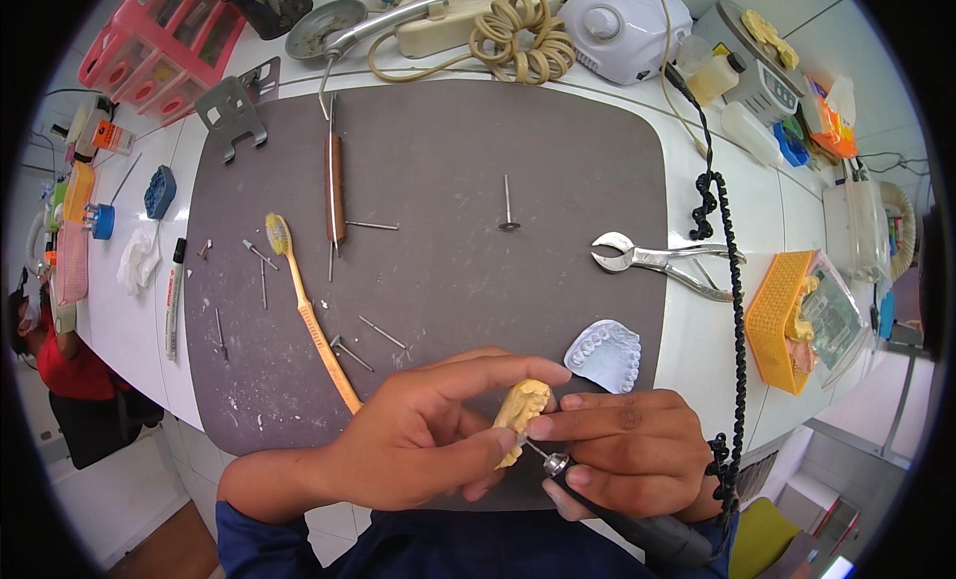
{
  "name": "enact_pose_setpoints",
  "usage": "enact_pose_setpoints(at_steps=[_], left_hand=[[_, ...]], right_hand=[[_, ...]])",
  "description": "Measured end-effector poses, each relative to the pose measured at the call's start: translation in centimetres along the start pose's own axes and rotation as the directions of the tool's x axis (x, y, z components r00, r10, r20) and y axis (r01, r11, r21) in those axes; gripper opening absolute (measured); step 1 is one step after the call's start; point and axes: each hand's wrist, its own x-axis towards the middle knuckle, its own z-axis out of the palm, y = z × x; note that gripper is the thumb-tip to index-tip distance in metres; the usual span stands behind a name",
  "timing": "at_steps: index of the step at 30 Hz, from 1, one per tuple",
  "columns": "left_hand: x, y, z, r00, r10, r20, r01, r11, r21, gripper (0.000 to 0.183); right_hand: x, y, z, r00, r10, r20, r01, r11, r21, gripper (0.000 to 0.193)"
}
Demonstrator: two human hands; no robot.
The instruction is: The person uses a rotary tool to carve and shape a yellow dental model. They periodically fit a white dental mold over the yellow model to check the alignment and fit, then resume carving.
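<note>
My left hand (403, 445) is closed around a small yellow plaster dental cast (522, 404), gripping it between thumb and fingers near the mat's front edge. My right hand (637, 450) holds a black rotary handpiece (642, 534) with a metal collar. Its thin shank points up-left to the lower part of the cast, close to my left thumb; the exact contact of the tip is hard to make out. The fingertips of my right hand rest against the cast's right side. Just beyond my hands lies a pale blue-white dental cast (604, 354) showing a row of teeth.
On the grey mat (428, 161) lie a yellow-handled brush (311, 315), a wooden-handled tool (335, 191), pliers (637, 256), a disc bur (508, 206) and several loose burs. A coiled black cord (737, 350) runs down the right, beside a yellow basket (780, 320). Another person (75, 370) is far left.
</note>
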Motion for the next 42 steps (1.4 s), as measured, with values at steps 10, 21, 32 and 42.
enact_pose_setpoints(at_steps=[10,21,32,42], left_hand=[[-0.01,-0.12,-0.03,1.0,0.007,-0.004,-0.007,0.999,-0.033,0.043],[-0.05,0.21,0.29,0.999,-0.033,-0.027,0.033,0.999,-0.025,0.046],[-0.05,0.12,0.09,0.999,-0.043,-0.022,0.043,0.999,-0.028,0.046],[-0.04,0.0,0.08,0.999,-0.026,-0.029,0.025,0.999,-0.023,0.046]], right_hand=[[-0.01,-0.07,0.22,1.0,0.02,-0.009,-0.02,1.0,-0.01,0.012],[-0.25,-0.3,-0.02,0.996,0.088,0.024,-0.088,0.996,-0.003,0.029],[-0.14,-0.27,0.0,0.997,0.075,0.036,-0.074,0.997,-0.018,0.028],[0.05,0.0,0.28,1.0,0.006,-0.014,-0.006,1.0,-0.001,0.012]])
